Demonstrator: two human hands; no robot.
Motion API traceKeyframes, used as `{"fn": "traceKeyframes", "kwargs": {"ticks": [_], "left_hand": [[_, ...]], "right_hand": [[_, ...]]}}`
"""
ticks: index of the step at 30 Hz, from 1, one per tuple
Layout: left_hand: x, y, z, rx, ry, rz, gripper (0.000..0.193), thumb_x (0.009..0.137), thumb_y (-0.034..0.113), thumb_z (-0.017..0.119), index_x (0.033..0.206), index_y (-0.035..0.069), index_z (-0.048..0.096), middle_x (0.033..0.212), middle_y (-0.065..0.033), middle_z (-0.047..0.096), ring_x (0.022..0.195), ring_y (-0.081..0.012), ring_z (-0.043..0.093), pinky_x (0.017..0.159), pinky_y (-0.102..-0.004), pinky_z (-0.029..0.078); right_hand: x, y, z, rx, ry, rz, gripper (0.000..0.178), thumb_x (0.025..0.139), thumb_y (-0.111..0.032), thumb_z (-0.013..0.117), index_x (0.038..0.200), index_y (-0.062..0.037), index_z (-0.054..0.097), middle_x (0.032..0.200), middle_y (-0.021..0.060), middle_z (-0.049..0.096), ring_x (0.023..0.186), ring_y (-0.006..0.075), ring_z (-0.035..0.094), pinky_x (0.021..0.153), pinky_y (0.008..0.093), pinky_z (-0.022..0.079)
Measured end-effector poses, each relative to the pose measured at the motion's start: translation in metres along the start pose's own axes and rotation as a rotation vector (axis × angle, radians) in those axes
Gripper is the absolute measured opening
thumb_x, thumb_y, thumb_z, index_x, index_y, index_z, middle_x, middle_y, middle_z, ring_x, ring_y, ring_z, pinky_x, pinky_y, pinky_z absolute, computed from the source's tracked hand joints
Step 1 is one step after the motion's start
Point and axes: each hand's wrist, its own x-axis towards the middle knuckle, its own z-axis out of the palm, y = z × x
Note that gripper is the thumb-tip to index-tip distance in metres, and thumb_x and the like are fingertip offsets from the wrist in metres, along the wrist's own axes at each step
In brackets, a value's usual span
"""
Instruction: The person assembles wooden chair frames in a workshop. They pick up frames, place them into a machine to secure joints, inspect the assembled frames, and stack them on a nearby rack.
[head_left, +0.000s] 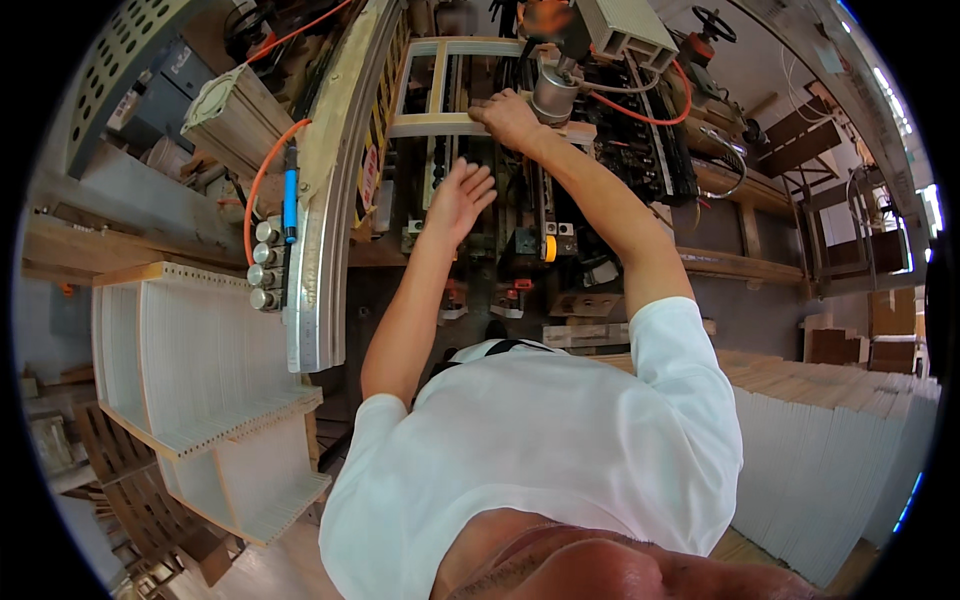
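A rectangular frame (436,126) with white faces, light wood edges and a crossbar lies on the machine ahead of me. My right hand (512,120) is at its near rail, fingers curled over the rail beside a metal cylinder (554,96). Part of the frame under and beyond that hand is hidden. Nearer to me, my left hand (462,200) hovers below the rail, apart from it. Its fingers are loosely bent and spread, with nothing in them.
A long metal beam (325,220) with a blue tube (291,195) and orange hoses runs along the left. White slatted stacks (205,360) stand at lower left, more stacked white pieces (820,450) at lower right. A yellow roller (549,248) sits at the machine's near end.
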Motion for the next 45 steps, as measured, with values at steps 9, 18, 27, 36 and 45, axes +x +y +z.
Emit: {"fn": "traceKeyframes", "kwargs": {"ticks": [9, 18, 27, 36, 45], "left_hand": [[0.105, -0.009, 0.015, -0.482, -0.042, 0.204, 0.084, 0.092, 0.060, 0.037, 0.146, 0.004, 0.007, 0.148, -0.0160, 0.018, 0.137, -0.0323, 0.021, 0.112, -0.0488, 0.018], [0.042, -0.040, 0.012, -0.514, 0.144, 0.177, 0.056, 0.096, 0.046, 0.044, 0.127, -0.001, 0.039, 0.122, -0.0134, 0.043, 0.116, -0.0290, 0.042, 0.105, -0.0440, 0.031], [-0.161, -0.096, 0.002, -0.460, 0.064, 0.058, 0.036, 0.095, 0.034, 0.052, 0.110, 0.001, 0.052, 0.098, -0.0077, 0.053, 0.106, -0.0247, 0.051, 0.104, -0.0396, 0.037], [-0.321, -0.118, -0.047, -0.470, 0.104, 0.031, 0.036, 0.097, 0.033, 0.048, 0.114, 0.001, 0.051, 0.101, -0.0093, 0.058, 0.110, -0.0273, 0.053, 0.106, -0.0448, 0.036], [-0.389, -0.140, -0.102, -0.512, 0.317, 0.063, 0.024, 0.091, 0.027, 0.059, 0.100, 0.005, 0.059, 0.093, -0.0062, 0.059, 0.104, -0.0266, 0.055, 0.104, -0.0443, 0.037]], "right_hand": [[0.006, 0.001, -0.004, 0.062, -0.109, -0.003, 0.028, 0.073, -0.014, 0.064, 0.101, -0.0091, 0.061, 0.074, 0.0112, 0.066, 0.074, 0.0282, 0.063, 0.073, 0.0393, 0.042], [0.013, 0.004, -0.002, 0.083, -0.148, -0.037, 0.028, 0.071, -0.008, 0.064, 0.098, -0.0071, 0.056, 0.080, 0.0131, 0.065, 0.081, 0.0299, 0.062, 0.076, 0.0416, 0.039], [0.021, 0.002, -0.004, 0.092, -0.390, 0.015, 0.024, 0.078, -0.006, 0.061, 0.101, -0.0058, 0.057, 0.086, 0.0144, 0.066, 0.087, 0.0314, 0.062, 0.085, 0.0449, 0.038], [0.030, -0.017, -0.002, 0.073, -0.427, 0.158, 0.027, 0.080, -0.005, 0.057, 0.107, -0.0067, 0.059, 0.096, 0.0142, 0.066, 0.094, 0.0331, 0.062, 0.086, 0.0477, 0.042], [0.029, -0.014, 0.031, 0.234, -0.225, 0.316, 0.043, 0.080, -0.006, 0.058, 0.122, -0.0081, 0.053, 0.105, 0.0164, 0.065, 0.097, 0.0354, 0.061, 0.079, 0.0463, 0.051]]}}
